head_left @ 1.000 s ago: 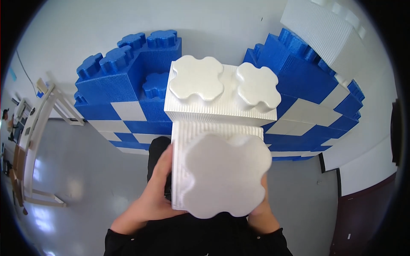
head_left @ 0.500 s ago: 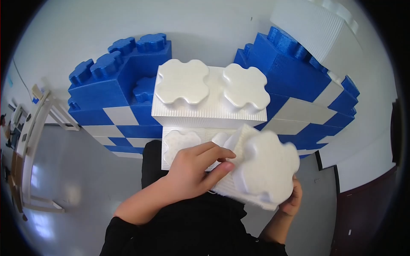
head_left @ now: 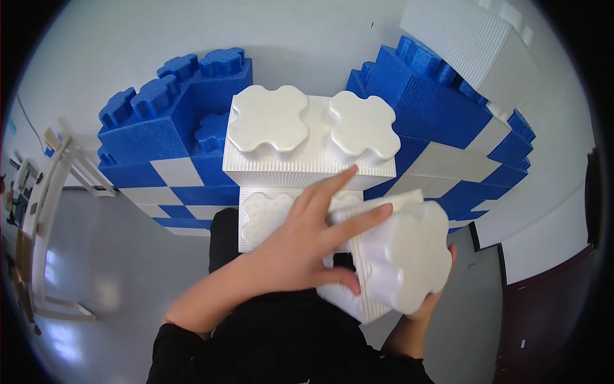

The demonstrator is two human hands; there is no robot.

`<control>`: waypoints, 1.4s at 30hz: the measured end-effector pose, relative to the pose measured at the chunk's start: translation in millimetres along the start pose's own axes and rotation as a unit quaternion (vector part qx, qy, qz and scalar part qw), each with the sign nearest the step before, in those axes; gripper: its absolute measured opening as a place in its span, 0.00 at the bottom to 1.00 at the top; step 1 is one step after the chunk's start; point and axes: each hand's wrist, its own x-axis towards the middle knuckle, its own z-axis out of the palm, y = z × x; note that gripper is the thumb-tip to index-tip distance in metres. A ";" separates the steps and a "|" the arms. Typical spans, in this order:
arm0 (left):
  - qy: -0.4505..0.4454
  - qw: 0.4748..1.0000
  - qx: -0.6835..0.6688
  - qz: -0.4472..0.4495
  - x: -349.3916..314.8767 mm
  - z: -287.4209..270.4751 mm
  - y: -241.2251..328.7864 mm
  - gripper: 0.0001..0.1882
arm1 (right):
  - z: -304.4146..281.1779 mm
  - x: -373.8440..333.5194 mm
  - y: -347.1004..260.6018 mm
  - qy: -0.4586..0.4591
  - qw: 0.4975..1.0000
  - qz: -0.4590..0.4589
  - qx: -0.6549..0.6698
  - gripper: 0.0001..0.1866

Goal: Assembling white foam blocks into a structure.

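A small white foam building block with one clover-shaped stud is tilted in front of my body. My right hand grips it from the right side, most of its fingers hidden behind the block. My left hand has its fingers spread, with the thumb and one finger at the block's left edge; whether they press on it I cannot tell. Just beyond stands a larger white block with two clover studs. Under it a lower white block shows a dotted stud, partly covered by my left forearm and hand.
Blue and white block walls rise at left and right. Another white block sits tilted atop the right wall. A white frame table stands far left on the grey floor. A dark red panel is at lower right.
The small block has turned, so its stud faces more to the right. My left hand has shifted right and its fingers have spread from a closer curl.
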 end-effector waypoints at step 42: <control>0.054 0.986 0.152 -0.044 -23.1 38.7 -27.3 0.49 | 32.6 39.4 10.6 -0.171 0.968 0.034 -0.182 0.53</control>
